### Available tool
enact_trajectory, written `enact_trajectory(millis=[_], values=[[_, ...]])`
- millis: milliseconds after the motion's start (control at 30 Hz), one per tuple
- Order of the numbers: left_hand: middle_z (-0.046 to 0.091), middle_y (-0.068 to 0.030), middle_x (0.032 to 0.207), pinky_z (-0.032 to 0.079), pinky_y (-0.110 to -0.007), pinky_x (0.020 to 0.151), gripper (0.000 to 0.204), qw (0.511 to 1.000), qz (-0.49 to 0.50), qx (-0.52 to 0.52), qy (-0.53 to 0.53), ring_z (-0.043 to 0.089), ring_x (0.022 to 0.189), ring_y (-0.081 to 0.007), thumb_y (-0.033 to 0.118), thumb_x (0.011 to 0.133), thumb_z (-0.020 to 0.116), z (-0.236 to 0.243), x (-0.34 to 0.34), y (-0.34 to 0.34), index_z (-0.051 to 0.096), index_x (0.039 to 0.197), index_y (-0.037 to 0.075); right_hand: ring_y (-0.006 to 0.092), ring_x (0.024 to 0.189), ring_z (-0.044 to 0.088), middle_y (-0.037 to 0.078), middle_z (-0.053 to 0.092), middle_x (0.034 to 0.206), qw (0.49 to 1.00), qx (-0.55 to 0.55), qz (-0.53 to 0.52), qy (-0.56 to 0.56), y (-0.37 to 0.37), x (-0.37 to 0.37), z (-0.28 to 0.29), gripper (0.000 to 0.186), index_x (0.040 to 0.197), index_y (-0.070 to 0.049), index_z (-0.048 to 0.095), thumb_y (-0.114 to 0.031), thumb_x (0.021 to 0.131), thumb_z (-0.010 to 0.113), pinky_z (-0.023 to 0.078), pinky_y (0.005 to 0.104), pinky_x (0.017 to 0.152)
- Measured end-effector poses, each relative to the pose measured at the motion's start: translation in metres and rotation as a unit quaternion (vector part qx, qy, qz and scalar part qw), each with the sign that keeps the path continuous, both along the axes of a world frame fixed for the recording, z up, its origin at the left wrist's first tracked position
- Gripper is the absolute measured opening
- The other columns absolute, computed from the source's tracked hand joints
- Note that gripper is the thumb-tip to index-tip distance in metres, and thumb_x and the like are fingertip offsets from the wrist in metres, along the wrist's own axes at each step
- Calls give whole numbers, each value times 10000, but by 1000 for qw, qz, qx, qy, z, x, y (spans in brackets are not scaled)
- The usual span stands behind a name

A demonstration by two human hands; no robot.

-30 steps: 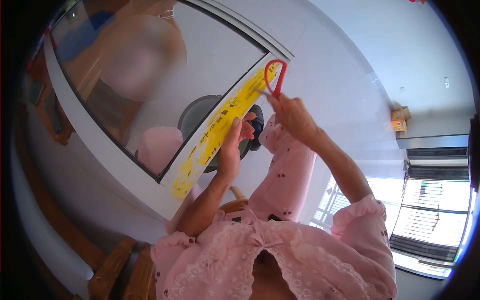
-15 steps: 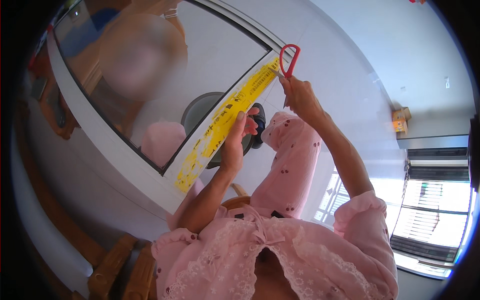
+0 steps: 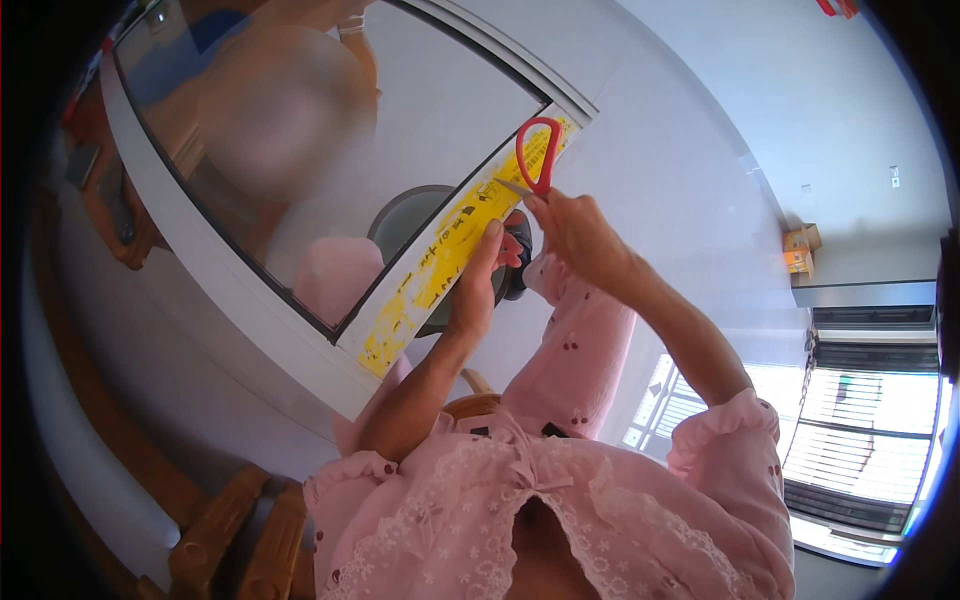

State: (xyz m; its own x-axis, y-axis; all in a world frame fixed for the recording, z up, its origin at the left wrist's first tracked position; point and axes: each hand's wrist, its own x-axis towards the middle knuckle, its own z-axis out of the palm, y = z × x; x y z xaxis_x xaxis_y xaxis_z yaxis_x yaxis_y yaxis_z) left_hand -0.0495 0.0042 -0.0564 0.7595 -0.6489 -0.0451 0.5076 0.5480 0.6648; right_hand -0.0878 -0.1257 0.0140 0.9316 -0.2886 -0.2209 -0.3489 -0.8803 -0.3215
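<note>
A pair of red-handled scissors [image 3: 541, 187] is in my right hand [image 3: 585, 235], closed round it with the handle loop sticking up. One blade points left and lies over a torn yellow label [image 3: 438, 258] on a white frame [image 3: 312, 372]. My left hand [image 3: 474, 290] grips the frame's near edge, thumb on top of the label and fingers curled beneath. The label is scraped ragged, with white patches showing through. Inside the frame is a dark-edged glass pane [image 3: 440, 110] that carries a reflection.
A grey round basin [image 3: 400, 225] shows through the glass, beneath the frame. A dark shoe [image 3: 519, 255] rests beside it. Brown wooden furniture [image 3: 215, 530] stands at lower left. Against the right wall is an orange carton [image 3: 798, 250], near a bright barred window [image 3: 860, 410].
My right hand and the scissors have moved left and slightly down along the label, so the blade now lies nearer my left thumb. The left hand keeps its grip on the frame.
</note>
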Motion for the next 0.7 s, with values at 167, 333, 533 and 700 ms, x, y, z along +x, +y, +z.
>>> enact_trajectory(millis=[167,333,533,700], values=[[530,-108,1039,420,-261,640,381,999,-18,22,-46,487,711,-97,306,890,419,0,3,-5,425,1180,58,324,503,535,184,518,614,997,-23,-19,-78,-16,14,-1,198,843,33,503,-158,864,454,443,389,460],[549,-76,999,420,-242,619,347,1000,-7,15,-24,492,710,-84,295,879,451,-1,2,-6,466,1124,50,290,560,569,155,532,748,994,-68,48,68,5,7,6,249,1012,15,497,-129,809,511,468,344,473],[564,-36,955,419,-223,600,304,1000,-19,-7,-3,499,710,-69,282,874,475,-4,4,-13,509,1064,48,275,573,582,147,551,763,983,-137,119,-9,2,11,13,234,972,15,507,-130,789,530,484,328,504],[561,-34,945,417,-219,603,311,1000,-15,-2,16,500,698,-66,293,868,482,-6,5,-10,513,1054,45,223,526,571,131,561,759,973,-137,181,-45,1,9,2,202,968,16,516,-111,811,518,462,286,463]])
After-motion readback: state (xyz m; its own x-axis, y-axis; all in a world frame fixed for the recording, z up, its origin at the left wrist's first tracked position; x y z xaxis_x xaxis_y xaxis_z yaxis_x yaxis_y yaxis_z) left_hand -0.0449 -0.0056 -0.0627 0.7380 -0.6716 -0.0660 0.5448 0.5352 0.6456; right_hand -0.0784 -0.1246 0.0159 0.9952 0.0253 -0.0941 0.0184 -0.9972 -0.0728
